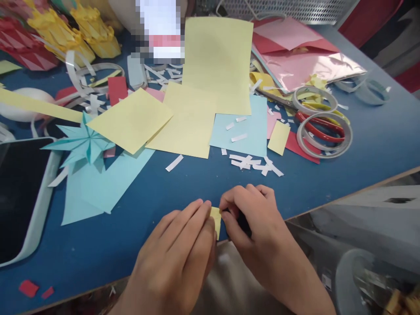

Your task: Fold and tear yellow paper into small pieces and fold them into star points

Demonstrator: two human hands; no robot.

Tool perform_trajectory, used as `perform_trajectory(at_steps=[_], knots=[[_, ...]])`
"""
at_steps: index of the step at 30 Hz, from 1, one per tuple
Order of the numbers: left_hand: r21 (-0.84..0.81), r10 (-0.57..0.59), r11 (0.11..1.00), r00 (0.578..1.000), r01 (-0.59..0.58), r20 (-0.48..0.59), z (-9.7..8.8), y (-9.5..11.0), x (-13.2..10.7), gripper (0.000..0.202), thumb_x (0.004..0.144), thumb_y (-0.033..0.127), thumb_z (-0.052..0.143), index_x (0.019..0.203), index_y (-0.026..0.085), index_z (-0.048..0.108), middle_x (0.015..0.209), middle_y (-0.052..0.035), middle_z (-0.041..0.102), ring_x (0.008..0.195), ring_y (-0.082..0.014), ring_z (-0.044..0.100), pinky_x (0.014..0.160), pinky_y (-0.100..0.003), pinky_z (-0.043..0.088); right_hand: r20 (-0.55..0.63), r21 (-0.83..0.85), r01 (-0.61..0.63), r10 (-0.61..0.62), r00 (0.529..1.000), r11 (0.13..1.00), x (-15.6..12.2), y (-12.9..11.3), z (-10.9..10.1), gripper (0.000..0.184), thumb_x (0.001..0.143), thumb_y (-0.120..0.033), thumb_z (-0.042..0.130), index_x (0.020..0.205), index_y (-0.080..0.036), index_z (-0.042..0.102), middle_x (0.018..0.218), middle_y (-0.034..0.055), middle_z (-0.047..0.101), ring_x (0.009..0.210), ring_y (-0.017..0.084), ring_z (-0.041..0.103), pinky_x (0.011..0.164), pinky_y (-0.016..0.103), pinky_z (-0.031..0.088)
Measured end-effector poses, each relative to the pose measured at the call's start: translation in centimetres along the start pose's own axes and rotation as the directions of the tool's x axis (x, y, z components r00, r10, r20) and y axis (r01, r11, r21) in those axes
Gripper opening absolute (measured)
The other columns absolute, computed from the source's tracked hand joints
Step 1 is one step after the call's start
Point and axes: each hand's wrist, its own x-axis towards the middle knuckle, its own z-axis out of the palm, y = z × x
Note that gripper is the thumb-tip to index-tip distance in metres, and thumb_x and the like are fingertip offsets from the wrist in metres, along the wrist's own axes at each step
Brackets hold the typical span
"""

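A small folded piece of yellow paper (216,218) lies at the near edge of the blue table (377,144). My left hand (179,253) presses it down with fingers held together and nearly flat. My right hand (252,223) pinches the paper's right edge with curled fingers. Most of the piece is hidden under the two hands.
Yellow sheets (197,109) and a light blue sheet (246,129) lie mid-table, with white paper strips (252,162) scattered around. A light blue paper star (83,143) and a dark tablet (19,192) sit left. Red-handled scissors (320,127), tape rolls (328,140) and pink foil (302,61) are right.
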Motion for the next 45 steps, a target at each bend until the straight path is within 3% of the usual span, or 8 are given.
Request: perform_trajectory(at_steps=[7, 12, 15, 23, 26, 34, 40, 45], knots=[[0.097, -0.045, 0.994, 0.999, 0.044, 0.018, -0.4, 1.0, 1.3, 0.014, 0.092, 0.011, 0.057, 0.098, 0.005, 0.068, 0.103, -0.0165, 0.075, 0.084, -0.0256, 0.07, 0.071, -0.039, 0.057, -0.1, 0.168, -0.055, 0.073, 0.992, 0.984, -0.6, 0.4, -1.1, 0.019, 0.084, -0.005, 0.054, 0.077, -0.022, 0.054, 0.069, -0.0069, 0.057, 0.065, 0.01, 0.052, 0.064, 0.025, 0.039], [0.156, -0.139, 0.977, 0.989, 0.145, -0.046, 0.0, 2.1, 1.0, 0.013, 0.092, 0.011, 0.056, 0.096, 0.006, 0.068, 0.093, -0.0119, 0.074, 0.073, -0.0196, 0.067, 0.064, -0.032, 0.051, -0.041, 0.107, -0.004, 0.008, 0.999, 0.994, -1.9, 0.2, -1.2, 0.012, 0.084, -0.01, 0.061, 0.084, -0.022, 0.061, 0.081, -0.0033, 0.067, 0.076, 0.013, 0.06, 0.071, 0.027, 0.045], [0.176, -0.177, 0.969, 0.984, 0.173, 0.01, -0.1, 2.2, 0.8, 0.015, 0.093, 0.01, 0.055, 0.102, 0.009, 0.066, 0.096, -0.0087, 0.072, 0.08, -0.0185, 0.067, 0.069, -0.03, 0.05, -0.031, 0.051, 0.017, -0.015, 0.999, 0.999, -2.1, 0.0, -0.7, 0.014, 0.083, -0.01, 0.065, 0.09, -0.022, 0.061, 0.087, -0.0009, 0.067, 0.081, 0.015, 0.061, 0.075, 0.029, 0.045], [-0.057, -0.14, 0.987, 0.976, 0.151, 0.169, -0.8, -0.3, 1.8, 0.022, 0.095, 0.01, 0.049, 0.112, 0.012, 0.062, 0.11, -0.0095, 0.067, 0.098, -0.0211, 0.057, 0.082, -0.034, 0.051, -0.072, 0.003, 0.016, -0.015, 0.997, 1.0, -1.7, -0.1, 0.3, 0.018, 0.086, -0.004, 0.053, 0.083, -0.02, 0.059, 0.084, 0.0014, 0.062, 0.079, 0.016, 0.058, 0.074, 0.031, 0.045], [-0.17, -0.139, 0.969, 0.964, 0.179, 0.225, -1.0, -1.0, 2.0, 0.023, 0.096, 0.009, 0.047, 0.112, 0.017, 0.061, 0.108, -0.0043, 0.067, 0.097, -0.0172, 0.055, 0.08, -0.029, 0.051, -0.072, 0.021, 0.023, -0.021, 0.997, 1.0, -1.7, 0.0, 0.4, 0.019, 0.089, -0.005, 0.051, 0.081, -0.02, 0.057, 0.086, 0.002, 0.063, 0.082, 0.016, 0.058, 0.076, 0.03, 0.045], [-0.211, -0.15, 0.956, 0.957, 0.204, 0.249, -1.6, -1.7, 1.9, 0.018, 0.093, 0.01, 0.051, 0.101, 0.022, 0.061, 0.092, 0.0002, 0.064, 0.085, -0.014, 0.054, 0.072, -0.024, 0.048, -0.102, 0.011, 0.202, -0.2, 0.975, 0.979, -1.2, 0.8, 0.2, 0.027, 0.085, 0.003, 0.048, 0.083, -0.02, 0.063, 0.092, 0.0019, 0.07, 0.08, 0.012, 0.065, 0.104, 0.037, 0.039], [-0.213, -0.065, 0.969, 0.965, 0.122, 0.255, -1.7, -2.6, 1.8, 0.019, 0.093, 0.006, 0.05, 0.103, 0.019, 0.06, 0.09, -0.0009, 0.064, 0.083, -0.0139, 0.056, 0.069, -0.026, 0.049, -0.054, 0.029, 0.2, -0.199, 0.979, 0.979, -1.1, 0.7, -0.2, 0.025, 0.09, -0.005, 0.049, 0.081, -0.019, 0.067, 0.086, 0.0036, 0.066, 0.081, 0.016, 0.061, 0.083, 0.032, 0.05], [-0.171, 0.0, 0.985, 0.977, 0.038, 0.213, -1.8, -2.7, 1.7, 0.018, 0.092, 0.007, 0.052, 0.102, 0.017, 0.062, 0.09, -0.0006, 0.064, 0.081, -0.0138, 0.056, 0.068, -0.027, 0.047, -0.01, 0.011, 0.134, -0.134, 0.991, 0.991, -1.0, 0.3, -0.2, 0.017, 0.091, -0.014, 0.055, 0.078, -0.019, 0.064, 0.085, 0.0038, 0.063, 0.081, 0.017, 0.058, 0.074, 0.031, 0.048]])
